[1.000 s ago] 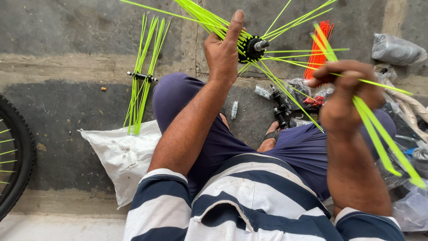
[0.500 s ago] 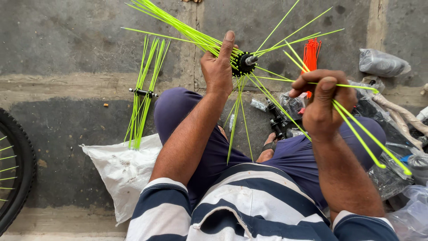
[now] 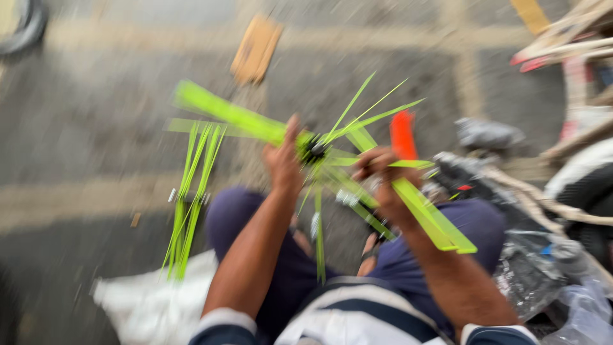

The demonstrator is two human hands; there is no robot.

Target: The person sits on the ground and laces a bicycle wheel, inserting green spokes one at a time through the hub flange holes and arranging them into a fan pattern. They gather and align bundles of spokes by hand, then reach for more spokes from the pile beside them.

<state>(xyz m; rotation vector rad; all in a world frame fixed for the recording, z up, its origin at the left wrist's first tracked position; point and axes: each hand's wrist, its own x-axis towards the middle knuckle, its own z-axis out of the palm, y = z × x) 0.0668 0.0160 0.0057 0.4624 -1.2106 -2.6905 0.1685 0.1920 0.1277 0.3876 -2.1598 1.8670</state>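
The view is blurred by motion. My left hand (image 3: 284,160) grips a black wheel hub (image 3: 313,150) from which several bright green spokes (image 3: 227,115) fan out. My right hand (image 3: 377,169) is closed on a bundle of those green spokes (image 3: 428,217), just right of the hub. Both hands are raised over my knees. A second hub with green spokes (image 3: 188,198) lies on the ground to the left.
A white bag (image 3: 150,306) lies on the concrete by my left knee. An orange bundle (image 3: 402,134) stands behind my right hand. A piece of cardboard (image 3: 255,48) lies ahead. Plastic bags and parts (image 3: 536,268) crowd the right side, with a tyre (image 3: 22,22) at top left.
The camera has swung up and to the right, blurring everything. My hands and the hub now sit lower in the view, and my right hand has come closer to the hub.
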